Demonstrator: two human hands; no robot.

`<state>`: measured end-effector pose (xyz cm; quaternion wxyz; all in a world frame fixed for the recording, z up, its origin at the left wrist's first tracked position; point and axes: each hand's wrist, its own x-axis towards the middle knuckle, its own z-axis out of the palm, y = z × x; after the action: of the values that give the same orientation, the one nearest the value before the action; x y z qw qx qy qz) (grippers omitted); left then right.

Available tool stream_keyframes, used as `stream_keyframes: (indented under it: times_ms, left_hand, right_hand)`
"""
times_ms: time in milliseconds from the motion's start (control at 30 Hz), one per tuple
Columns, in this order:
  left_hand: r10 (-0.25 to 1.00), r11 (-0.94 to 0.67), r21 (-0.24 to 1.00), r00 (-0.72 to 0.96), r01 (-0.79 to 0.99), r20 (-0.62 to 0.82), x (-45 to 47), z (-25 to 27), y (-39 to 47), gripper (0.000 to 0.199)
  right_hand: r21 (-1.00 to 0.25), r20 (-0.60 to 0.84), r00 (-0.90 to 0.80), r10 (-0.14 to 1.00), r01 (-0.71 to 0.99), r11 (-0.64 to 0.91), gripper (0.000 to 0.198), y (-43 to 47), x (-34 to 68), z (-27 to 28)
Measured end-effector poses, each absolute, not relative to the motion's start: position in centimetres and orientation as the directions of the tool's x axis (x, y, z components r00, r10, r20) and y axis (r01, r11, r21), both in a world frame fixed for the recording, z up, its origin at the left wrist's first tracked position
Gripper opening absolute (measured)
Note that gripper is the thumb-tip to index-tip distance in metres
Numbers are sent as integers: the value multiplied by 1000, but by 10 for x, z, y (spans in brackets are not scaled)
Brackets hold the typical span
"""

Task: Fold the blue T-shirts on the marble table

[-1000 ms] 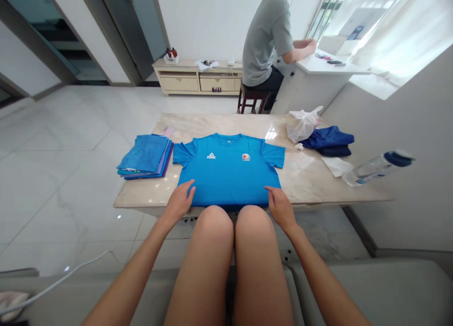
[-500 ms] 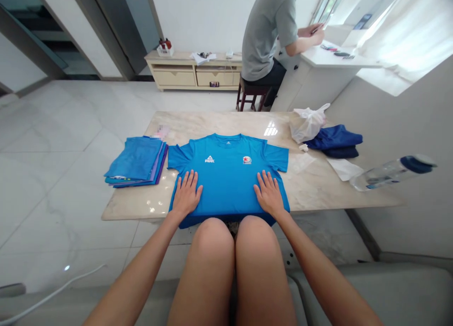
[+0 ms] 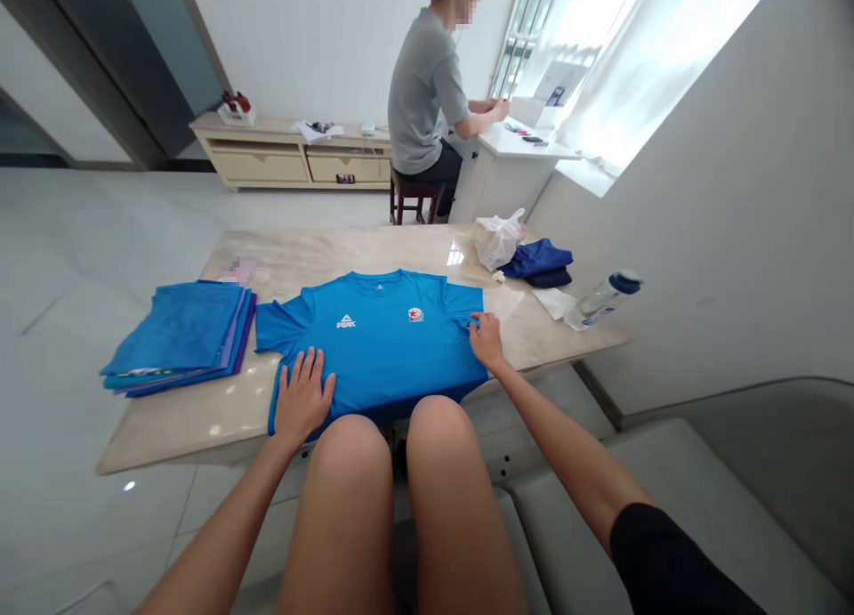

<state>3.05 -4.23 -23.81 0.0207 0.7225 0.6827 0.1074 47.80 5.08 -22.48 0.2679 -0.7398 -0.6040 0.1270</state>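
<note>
A blue T-shirt point(image 3: 374, 357) with white and red chest marks lies spread front up on the marble-look table, its collar away from me and its lower part reaching over the near edge. My left hand point(image 3: 303, 397) rests flat on the shirt's lower left side, fingers stretched out. At the right sleeve, my right hand point(image 3: 487, 337) has its fingers bent and closed on the sleeve's lower edge; the fingertips are partly hidden. Left of the shirt sits a stack of folded blue and purple clothes point(image 3: 180, 330).
On the table's right side are a white plastic bag point(image 3: 499, 239), dark blue cloth point(image 3: 539, 261), white paper point(image 3: 553, 303) and a clear water bottle point(image 3: 604, 302). Beyond the table point(image 3: 173, 428), a person in grey point(image 3: 427, 90) sits on a stool at a white desk.
My right hand has moved from lying flat on the shirt's lower right up to the right sleeve, its fingers now closed. My left hand stays flat. The view has turned right.
</note>
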Motion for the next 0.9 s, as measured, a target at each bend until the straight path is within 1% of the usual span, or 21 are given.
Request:
stream_keyframes:
  times_ms: [133,200,267,400,433,600,700,800,867,900]
  left_hand:
    - [985,-80,172,51,982,166,31,-239,-43,73]
    - [981,-82,180,47,980,189,30,-241,-44,73]
    - [978,-83,194,42,977,206,29,-242,-44,73]
    - [975,-90,231,39,969,218,30,-242,-44,74]
    - [976,-88,239,35,967,217,31,-241,-44,74]
    - [977,-81,259,25,962,212,34,-237,-46,73]
    - [976,-72,262,14,962,216,36,-236,-46,73]
    - [978,-62,262,5,963,211,37,-234,-47,72]
    - [978,-60,264,4,963,207,38,-232,-47,72]
    - [979,-61,266,5,962,206,38,-232,-47,72]
  right_hand:
    - [-569,41,539,841,704,-424,35,115,511,-211]
    - [-577,-6,627,779,634,-515,39,140,515,-216]
    - [-584,-27,661,750,599,-548,42,158,514,-225]
    - [-627,-24,632,775,594,-504,26,170,517,-239]
    - [-644,-20,625,780,589,-488,24,170,519,-241]
    - [-708,-27,647,762,525,-472,33,160,532,-239]
    - [-716,-66,636,769,506,-480,32,159,532,-229]
    - [-691,-54,598,800,556,-462,21,157,527,-209]
    - [-661,-4,560,828,620,-423,12,156,521,-192]
    - [-650,23,539,842,648,-397,11,155,516,-184]
